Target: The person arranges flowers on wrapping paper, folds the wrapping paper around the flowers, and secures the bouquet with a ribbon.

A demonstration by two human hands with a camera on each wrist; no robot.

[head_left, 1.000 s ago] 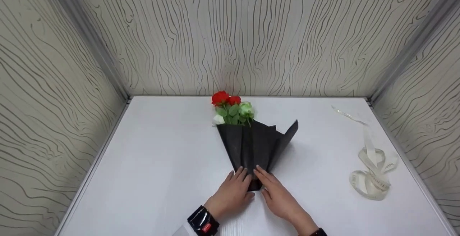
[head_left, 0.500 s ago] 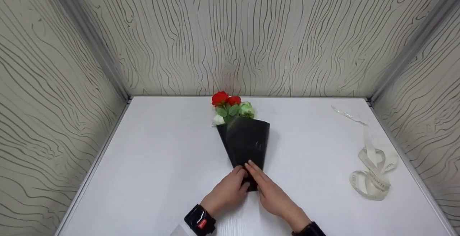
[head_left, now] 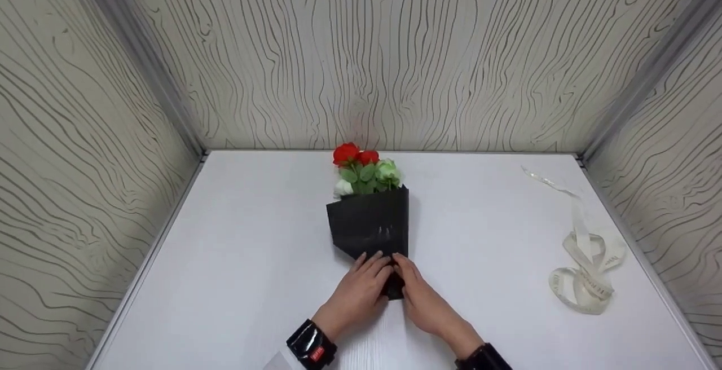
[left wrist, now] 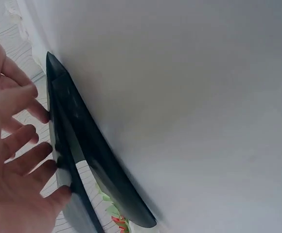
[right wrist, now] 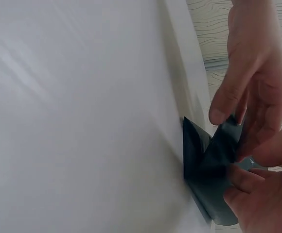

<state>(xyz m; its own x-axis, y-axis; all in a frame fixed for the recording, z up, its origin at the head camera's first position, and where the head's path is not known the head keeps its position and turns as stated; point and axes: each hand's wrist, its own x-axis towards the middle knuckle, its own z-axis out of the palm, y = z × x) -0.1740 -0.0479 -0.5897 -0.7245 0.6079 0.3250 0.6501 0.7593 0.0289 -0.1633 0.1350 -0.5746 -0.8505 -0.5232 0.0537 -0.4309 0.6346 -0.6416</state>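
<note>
Black wrapping paper [head_left: 369, 223] lies folded around a bunch of flowers on the white table [head_left: 237, 257]. Red roses [head_left: 346, 155], a pale green rose [head_left: 388, 172], a white bloom and leaves stick out at its far end. My left hand [head_left: 356, 294] rests its extended fingers on the narrow lower part of the paper. From the other side, my right hand [head_left: 426, 302] touches the paper's right edge with its fingertips. The left wrist view shows a gap between the paper's folded layers [left wrist: 95, 150]. Stems are hidden inside the paper.
A loose, printed cream ribbon [head_left: 586, 274] lies tangled on the right side of the table, one end trailing toward the back. Wood-pattern panels [head_left: 361, 60] enclose the back and both sides.
The right-hand flap of the paper has folded over leftward across the front, its free corner now beyond the left side. My hands have stayed at the narrow end; the flowers have not moved visibly.
</note>
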